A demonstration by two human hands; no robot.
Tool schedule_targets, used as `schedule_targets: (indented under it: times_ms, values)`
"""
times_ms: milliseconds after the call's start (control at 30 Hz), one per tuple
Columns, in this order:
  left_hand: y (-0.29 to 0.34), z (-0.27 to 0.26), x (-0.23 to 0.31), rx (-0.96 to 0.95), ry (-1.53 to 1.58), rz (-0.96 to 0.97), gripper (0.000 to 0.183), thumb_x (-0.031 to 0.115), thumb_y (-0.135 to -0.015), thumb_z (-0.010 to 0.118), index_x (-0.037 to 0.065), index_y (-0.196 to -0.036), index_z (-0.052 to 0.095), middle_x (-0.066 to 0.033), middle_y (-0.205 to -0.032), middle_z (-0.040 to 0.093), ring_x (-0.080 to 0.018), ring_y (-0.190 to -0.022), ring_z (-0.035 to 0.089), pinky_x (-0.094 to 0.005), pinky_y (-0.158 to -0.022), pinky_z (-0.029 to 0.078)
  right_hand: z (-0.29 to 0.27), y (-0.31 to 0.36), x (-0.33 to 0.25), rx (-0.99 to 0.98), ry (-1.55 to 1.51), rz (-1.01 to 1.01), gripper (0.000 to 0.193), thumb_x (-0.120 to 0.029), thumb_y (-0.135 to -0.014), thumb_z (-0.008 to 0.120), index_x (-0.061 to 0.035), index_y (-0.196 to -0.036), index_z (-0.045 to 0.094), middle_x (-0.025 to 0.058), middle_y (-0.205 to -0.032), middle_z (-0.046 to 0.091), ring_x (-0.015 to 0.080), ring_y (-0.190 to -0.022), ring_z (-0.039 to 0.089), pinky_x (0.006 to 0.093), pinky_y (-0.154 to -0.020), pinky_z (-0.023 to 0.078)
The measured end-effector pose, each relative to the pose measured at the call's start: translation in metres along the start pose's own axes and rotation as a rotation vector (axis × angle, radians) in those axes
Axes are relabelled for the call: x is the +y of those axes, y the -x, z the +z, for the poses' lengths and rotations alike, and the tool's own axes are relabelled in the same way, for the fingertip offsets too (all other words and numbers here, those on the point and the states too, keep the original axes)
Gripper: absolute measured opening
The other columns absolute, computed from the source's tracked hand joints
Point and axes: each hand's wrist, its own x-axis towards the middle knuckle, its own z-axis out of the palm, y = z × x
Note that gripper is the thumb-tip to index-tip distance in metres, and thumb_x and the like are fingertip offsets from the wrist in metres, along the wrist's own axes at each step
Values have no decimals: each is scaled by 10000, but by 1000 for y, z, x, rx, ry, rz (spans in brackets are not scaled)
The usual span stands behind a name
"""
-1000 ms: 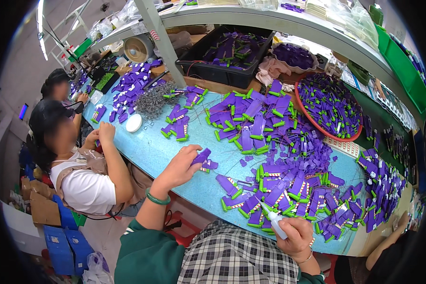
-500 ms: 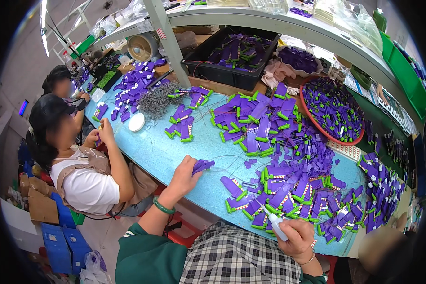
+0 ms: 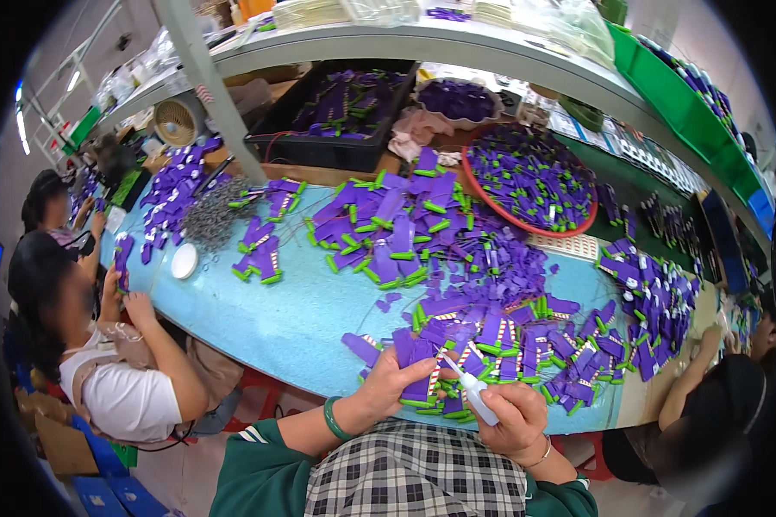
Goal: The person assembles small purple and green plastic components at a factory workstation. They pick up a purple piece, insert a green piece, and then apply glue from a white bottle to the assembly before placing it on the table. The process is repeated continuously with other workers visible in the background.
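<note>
My left hand [image 3: 381, 389], with a green bangle at its wrist, is closed on a flat purple plastic part [image 3: 417, 355] that has a green end piece and a striped edge. A small white squeeze bottle [image 3: 478, 401] with a thin nozzle is gripped in my right hand [image 3: 517, 420]. The nozzle tip points up and left, close to the held part; whether it touches cannot be made out. Just beyond both hands, a pile of similar purple parts with green ends [image 3: 509, 340] covers the table [image 3: 272, 332].
Behind the pile stand a red round basket [image 3: 597, 211] of purple parts and a black tray [image 3: 319, 148]. Grey wire pieces [image 3: 220, 211] and a white lid [image 3: 184, 260] lie to the left. A shelf post [image 3: 209, 86] rises at the back. Co-workers sit on both sides.
My left hand has moved right and nearer to me, beside the bottle, now holding a purple part upright. My right hand has shifted slightly left with the bottle. The view has turned rightward.
</note>
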Motion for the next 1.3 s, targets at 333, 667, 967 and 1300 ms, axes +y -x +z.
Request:
schedule_targets:
  times_ms: [333,667,967,1300]
  values:
    - [-4,-4,-14,-75,-74,-63,212,169,-955,567,-4,-1078,561,-113,-934,653,-193,-846,663,-345,-765,564,0,2,3,-28,69,100,399,-27,-650,817,-65,-1003,635,84,-854,621,208,-642,610,293,-516,464]
    - [-3,-9,-16,-54,-145,-40,194,112,-938,567,19,-1103,525,-79,-922,626,-175,-795,634,-332,-701,535,5,1,2,-73,63,134,416,-29,-643,822,-69,-1013,637,81,-877,627,216,-687,617,299,-549,471]
    - [-2,-11,-20,-118,-108,7,151,145,-957,557,24,-1046,548,-60,-913,589,-148,-824,591,-313,-711,529,7,2,0,-81,62,140,402,-23,-647,821,-68,-1006,647,81,-872,629,215,-683,626,294,-545,477]
    - [0,-8,-25,-94,-204,58,121,119,-984,502,21,-1049,528,-40,-898,561,-123,-780,565,-299,-700,505,8,1,1,-6,46,87,380,22,-633,772,-43,-994,673,82,-877,631,193,-611,613,285,-483,469]
